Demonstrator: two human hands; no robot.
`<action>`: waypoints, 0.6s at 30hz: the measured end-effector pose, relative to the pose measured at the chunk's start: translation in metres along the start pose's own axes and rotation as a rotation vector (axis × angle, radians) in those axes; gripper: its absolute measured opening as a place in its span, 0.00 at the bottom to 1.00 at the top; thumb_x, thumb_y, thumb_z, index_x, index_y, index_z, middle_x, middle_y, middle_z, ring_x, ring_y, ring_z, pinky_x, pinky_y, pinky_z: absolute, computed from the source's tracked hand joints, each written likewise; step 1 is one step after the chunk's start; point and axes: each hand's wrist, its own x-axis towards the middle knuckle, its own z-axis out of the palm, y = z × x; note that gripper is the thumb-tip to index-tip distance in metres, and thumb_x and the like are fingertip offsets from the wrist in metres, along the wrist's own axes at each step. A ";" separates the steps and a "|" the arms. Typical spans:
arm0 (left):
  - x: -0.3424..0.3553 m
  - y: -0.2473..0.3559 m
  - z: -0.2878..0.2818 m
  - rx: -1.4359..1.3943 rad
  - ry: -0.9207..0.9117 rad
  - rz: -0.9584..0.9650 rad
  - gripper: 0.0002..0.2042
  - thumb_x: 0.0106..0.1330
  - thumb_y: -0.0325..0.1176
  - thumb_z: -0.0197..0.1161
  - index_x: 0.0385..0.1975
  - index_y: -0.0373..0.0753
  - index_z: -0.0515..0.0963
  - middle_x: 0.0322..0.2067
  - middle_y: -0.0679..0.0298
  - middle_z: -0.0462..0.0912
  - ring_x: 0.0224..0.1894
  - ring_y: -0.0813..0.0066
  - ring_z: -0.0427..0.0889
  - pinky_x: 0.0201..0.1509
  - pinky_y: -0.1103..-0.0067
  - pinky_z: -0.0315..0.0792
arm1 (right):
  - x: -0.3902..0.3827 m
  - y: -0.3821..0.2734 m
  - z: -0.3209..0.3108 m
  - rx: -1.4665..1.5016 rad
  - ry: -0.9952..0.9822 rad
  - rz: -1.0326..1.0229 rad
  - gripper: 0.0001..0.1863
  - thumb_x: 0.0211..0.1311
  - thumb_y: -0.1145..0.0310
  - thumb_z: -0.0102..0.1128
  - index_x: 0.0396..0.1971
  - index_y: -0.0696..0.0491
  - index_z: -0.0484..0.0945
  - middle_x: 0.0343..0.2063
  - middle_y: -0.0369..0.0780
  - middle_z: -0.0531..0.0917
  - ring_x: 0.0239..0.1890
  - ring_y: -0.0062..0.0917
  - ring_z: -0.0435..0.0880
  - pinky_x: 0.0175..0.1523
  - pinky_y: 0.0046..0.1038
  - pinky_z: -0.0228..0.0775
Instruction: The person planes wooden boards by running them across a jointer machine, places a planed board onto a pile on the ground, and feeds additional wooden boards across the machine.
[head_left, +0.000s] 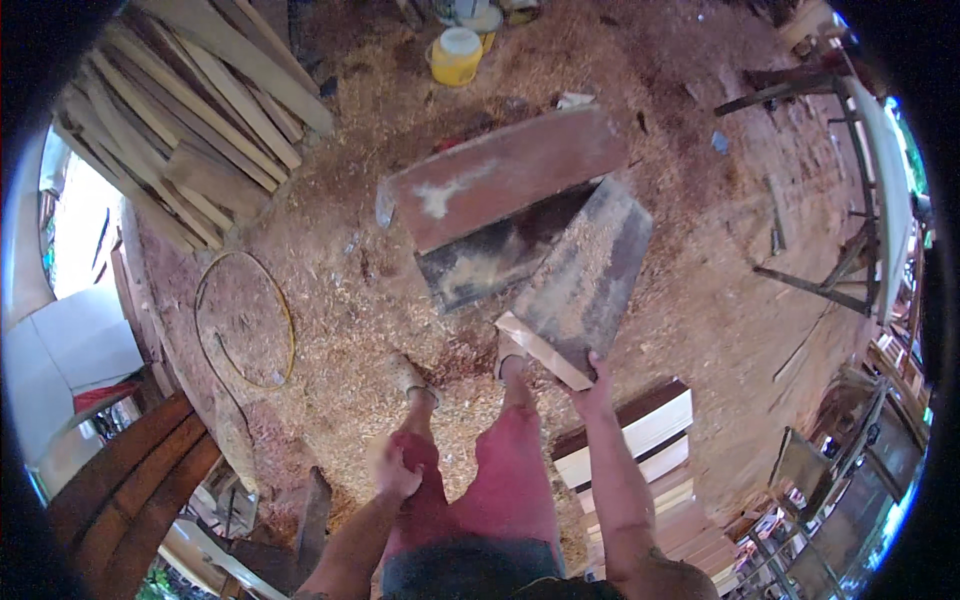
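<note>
My right hand (590, 385) grips the near corner of a dusty dark board (580, 280) with a pale, freshly cut end. The board slants away over the sawdust floor, its far part beside a reddish-brown panel (505, 175) and another dark panel (480, 260) lying there. My left hand (398, 470) hangs by my left knee, away from the boards; motion smears its fingers, so its grip is unclear. My sandalled feet stand just left of the held board's near end.
Long planks (200, 110) lie at upper left, above a coiled hose (245, 320). A yellow bucket (455, 60) stands at the back. Stacked pale boards (625, 450) lie beside my right arm. Trestles (840, 290) line the right side; dark curved timbers (130, 490) are at lower left.
</note>
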 end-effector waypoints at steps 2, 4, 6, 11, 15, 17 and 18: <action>-0.006 -0.001 0.001 -0.041 0.047 0.032 0.42 0.62 0.59 0.63 0.74 0.45 0.59 0.70 0.37 0.60 0.70 0.35 0.64 0.73 0.55 0.64 | -0.032 -0.053 0.015 0.017 0.067 -0.091 0.27 0.66 0.50 0.58 0.59 0.50 0.75 0.50 0.42 0.84 0.52 0.38 0.84 0.53 0.47 0.77; -0.013 -0.006 0.001 -0.257 0.081 0.051 0.42 0.62 0.58 0.64 0.73 0.41 0.60 0.68 0.37 0.65 0.69 0.38 0.67 0.71 0.55 0.66 | -0.057 -0.108 0.027 -0.042 -0.027 -0.169 0.26 0.67 0.49 0.57 0.58 0.50 0.75 0.49 0.42 0.84 0.50 0.39 0.84 0.50 0.47 0.78; -0.020 -0.017 -0.004 -0.332 0.220 0.126 0.41 0.63 0.56 0.65 0.70 0.37 0.63 0.61 0.37 0.74 0.64 0.40 0.74 0.67 0.57 0.70 | -0.074 -0.166 0.040 -0.162 0.116 -0.142 0.26 0.65 0.48 0.56 0.55 0.50 0.75 0.47 0.42 0.84 0.47 0.38 0.85 0.44 0.45 0.78; -0.054 -0.043 -0.014 -0.698 0.249 0.036 0.34 0.64 0.49 0.66 0.65 0.33 0.69 0.46 0.43 0.85 0.51 0.49 0.85 0.57 0.63 0.77 | -0.124 -0.266 0.053 -0.365 0.032 0.043 0.26 0.61 0.47 0.58 0.53 0.48 0.76 0.45 0.42 0.84 0.44 0.38 0.85 0.39 0.45 0.76; -0.099 -0.059 -0.009 -0.850 0.246 -0.029 0.29 0.66 0.46 0.65 0.60 0.32 0.74 0.46 0.45 0.85 0.49 0.55 0.85 0.56 0.66 0.76 | -0.170 -0.300 0.053 -0.508 0.057 0.153 0.26 0.61 0.47 0.56 0.55 0.45 0.76 0.47 0.42 0.84 0.47 0.40 0.82 0.44 0.51 0.75; -0.112 -0.061 0.001 -0.899 0.218 -0.063 0.27 0.65 0.46 0.66 0.56 0.31 0.77 0.46 0.44 0.85 0.51 0.55 0.84 0.57 0.65 0.76 | -0.184 -0.313 0.055 -0.564 -0.001 0.170 0.26 0.61 0.47 0.56 0.55 0.45 0.76 0.48 0.41 0.83 0.48 0.40 0.82 0.45 0.51 0.74; -0.115 -0.061 0.007 -0.904 0.246 -0.059 0.27 0.65 0.46 0.66 0.56 0.31 0.77 0.46 0.44 0.85 0.51 0.55 0.84 0.57 0.65 0.76 | -0.192 -0.317 0.053 -0.574 0.076 0.202 0.26 0.60 0.47 0.57 0.55 0.45 0.76 0.50 0.41 0.83 0.49 0.40 0.81 0.46 0.51 0.74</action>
